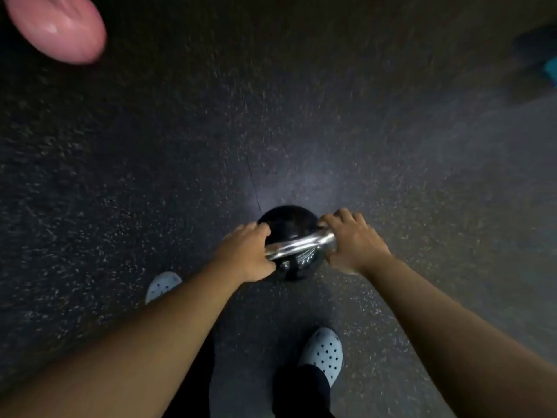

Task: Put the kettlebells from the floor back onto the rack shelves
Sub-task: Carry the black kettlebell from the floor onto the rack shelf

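A black kettlebell (286,224) with a shiny steel handle hangs in front of me, low over the dark speckled floor (180,146). My left hand (245,251) is wrapped around the left end of the handle. My right hand (351,239) grips the right end. Whether the bell touches the floor is unclear. A pink kettlebell (57,28) rests on the floor at the top left, blurred. No rack is in view.
My two feet in pale perforated clogs (324,352) stand below the bell, the left one (162,285) partly behind my forearm. A dark shape with a teal part (542,61) lies at the right edge.
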The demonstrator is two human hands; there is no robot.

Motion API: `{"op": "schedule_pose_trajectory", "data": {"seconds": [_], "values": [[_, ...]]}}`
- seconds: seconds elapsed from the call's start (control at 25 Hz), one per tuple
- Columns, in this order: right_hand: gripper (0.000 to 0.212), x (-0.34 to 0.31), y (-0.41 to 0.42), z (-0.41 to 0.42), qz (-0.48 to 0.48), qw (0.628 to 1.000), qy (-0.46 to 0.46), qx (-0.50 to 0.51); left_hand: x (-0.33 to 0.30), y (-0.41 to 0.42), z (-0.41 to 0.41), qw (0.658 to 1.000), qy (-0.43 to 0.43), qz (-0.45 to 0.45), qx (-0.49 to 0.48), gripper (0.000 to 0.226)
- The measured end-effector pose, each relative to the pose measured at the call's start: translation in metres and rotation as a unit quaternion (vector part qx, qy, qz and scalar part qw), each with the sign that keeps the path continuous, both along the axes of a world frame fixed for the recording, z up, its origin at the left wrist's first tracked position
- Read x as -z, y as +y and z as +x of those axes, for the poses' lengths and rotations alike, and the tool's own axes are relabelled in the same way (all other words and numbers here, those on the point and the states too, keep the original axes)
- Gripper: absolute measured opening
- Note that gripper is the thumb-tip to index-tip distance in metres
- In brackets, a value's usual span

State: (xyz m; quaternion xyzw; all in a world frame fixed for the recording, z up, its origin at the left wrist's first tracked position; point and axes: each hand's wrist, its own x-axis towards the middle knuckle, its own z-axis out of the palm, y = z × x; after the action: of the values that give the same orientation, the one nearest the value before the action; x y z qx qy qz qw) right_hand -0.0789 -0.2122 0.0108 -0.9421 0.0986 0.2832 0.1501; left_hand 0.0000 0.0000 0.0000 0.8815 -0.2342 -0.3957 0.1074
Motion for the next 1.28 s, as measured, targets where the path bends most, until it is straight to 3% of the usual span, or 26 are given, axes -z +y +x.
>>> {"op": "schedule_pose_trajectory", "data": {"seconds": [0.16, 0.28, 0.36, 0.6, 0.72, 0.92, 1.08, 1.28], "values": [[0.033, 0.046, 0.001, 0.016, 0.002, 0.999, 0.017, -0.036, 0.050, -0.019, -0.003, 0.995, 0.082, -0.047, -0.020, 0.015], [0.017, 0.043, 0.007, 0.021, 0.039, 0.996, 0.059, -0.045, 0.047, -0.010, -0.001, 0.987, 0.137, -0.078, -0.001, 0.011], [0.013, 0.022, 0.012, 0.032, 0.066, 0.994, 0.081, -0.031, 0.024, -0.006, 0.012, 0.989, 0.126, -0.076, -0.006, 0.006], [0.005, -0.083, 0.028, 0.074, 0.148, 0.986, 0.036, 0.061, -0.080, 0.008, 0.070, 0.990, 0.088, -0.111, -0.009, 0.021], [0.005, -0.138, 0.048, 0.114, 0.159, 0.986, -0.041, 0.025, -0.142, 0.031, 0.109, 0.990, 0.060, -0.130, -0.020, 0.027], [0.011, -0.241, 0.094, 0.228, 0.130, 0.983, -0.123, -0.047, -0.252, 0.083, 0.202, 0.987, -0.004, -0.138, -0.077, 0.033], [0.016, -0.311, 0.134, 0.328, 0.107, 0.975, -0.188, -0.047, -0.331, 0.125, 0.303, 0.985, -0.069, -0.147, -0.064, 0.030], [0.018, -0.368, 0.176, 0.469, 0.114, 0.961, -0.242, -0.067, -0.390, 0.169, 0.432, 0.973, -0.150, -0.155, -0.078, 0.025]]}}
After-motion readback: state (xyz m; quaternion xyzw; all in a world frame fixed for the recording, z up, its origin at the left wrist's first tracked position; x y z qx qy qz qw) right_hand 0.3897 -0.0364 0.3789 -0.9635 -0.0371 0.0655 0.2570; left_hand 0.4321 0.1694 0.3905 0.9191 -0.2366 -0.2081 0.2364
